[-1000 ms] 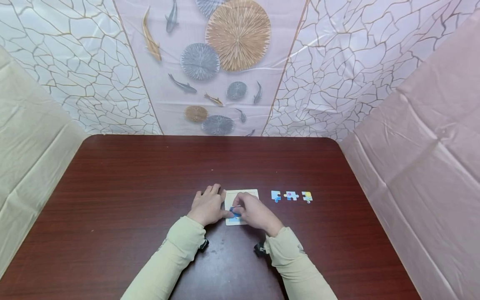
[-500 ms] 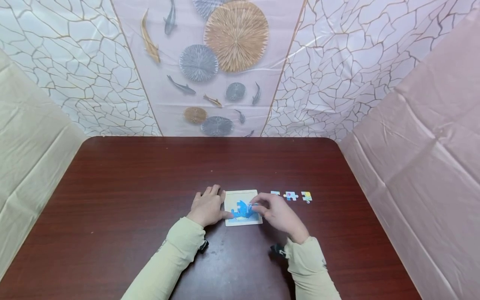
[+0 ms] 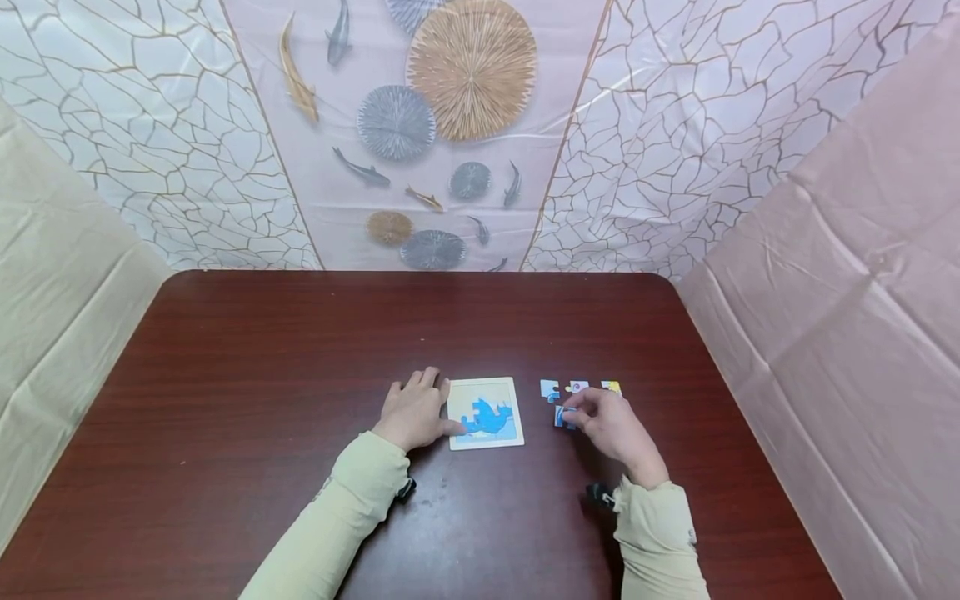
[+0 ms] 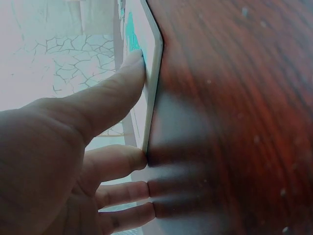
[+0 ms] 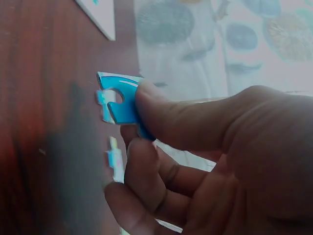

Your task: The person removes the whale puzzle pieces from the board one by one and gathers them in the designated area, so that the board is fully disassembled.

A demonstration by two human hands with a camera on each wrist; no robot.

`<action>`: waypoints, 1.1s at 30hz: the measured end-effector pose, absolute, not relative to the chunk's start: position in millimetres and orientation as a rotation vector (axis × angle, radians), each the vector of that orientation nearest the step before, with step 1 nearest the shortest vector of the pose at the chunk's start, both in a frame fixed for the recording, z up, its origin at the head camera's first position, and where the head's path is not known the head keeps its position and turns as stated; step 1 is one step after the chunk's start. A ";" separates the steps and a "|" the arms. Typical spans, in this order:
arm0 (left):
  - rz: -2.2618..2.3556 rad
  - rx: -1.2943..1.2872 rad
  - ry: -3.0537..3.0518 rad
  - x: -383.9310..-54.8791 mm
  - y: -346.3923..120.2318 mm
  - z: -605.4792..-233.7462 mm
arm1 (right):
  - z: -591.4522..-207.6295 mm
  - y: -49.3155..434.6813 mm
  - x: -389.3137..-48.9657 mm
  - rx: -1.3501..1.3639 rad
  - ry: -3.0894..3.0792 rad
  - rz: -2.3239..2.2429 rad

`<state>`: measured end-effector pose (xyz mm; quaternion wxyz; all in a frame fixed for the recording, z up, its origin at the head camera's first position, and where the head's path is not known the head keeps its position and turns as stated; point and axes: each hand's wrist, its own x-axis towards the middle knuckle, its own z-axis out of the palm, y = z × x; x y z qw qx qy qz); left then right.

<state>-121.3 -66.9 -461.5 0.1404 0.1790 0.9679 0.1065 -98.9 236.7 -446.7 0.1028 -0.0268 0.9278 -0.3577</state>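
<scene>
A square puzzle board (image 3: 480, 390) with a pale frame lies on the table, with joined blue pieces (image 3: 489, 420) inside it. My left hand (image 3: 411, 414) rests at its left side, thumb on the board's face and fingers spread. In the left wrist view the index fingertip touches the edge of the board (image 4: 152, 83). To the right of the board, my right hand (image 3: 618, 429) pinches a blue puzzle piece (image 5: 122, 100) between thumb and fingers, above the table. Its notch and white streak show in the right wrist view; the fingers cover one side.
Three loose puzzle pieces lie in a row behind my right hand: a light blue one (image 3: 549, 388), a middle one (image 3: 577, 387) and a yellow-patterned one (image 3: 613, 386), the latter two partly covered. A patterned curtain (image 3: 472, 179) hangs behind the dark red table (image 3: 300, 333).
My right hand has moved right, off the board, with the blue puzzle piece in its pinch, baring the joined blue pieces. My left hand has stayed in place.
</scene>
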 end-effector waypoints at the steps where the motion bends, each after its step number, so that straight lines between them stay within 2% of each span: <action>1: 0.311 0.515 2.794 -121.4 -67.2 -461.7 | -448.9 235.1 -99.4 -0.084 2.730 -1.061; 16: 0.319 0.503 2.784 -122.0 -67.5 -462.5 | -456.6 217.6 -102.1 0.068 2.792 -0.779; 33: 0.322 0.499 2.788 -122.7 -68.4 -465.6 | -462.1 217.0 -104.4 0.018 2.891 -0.635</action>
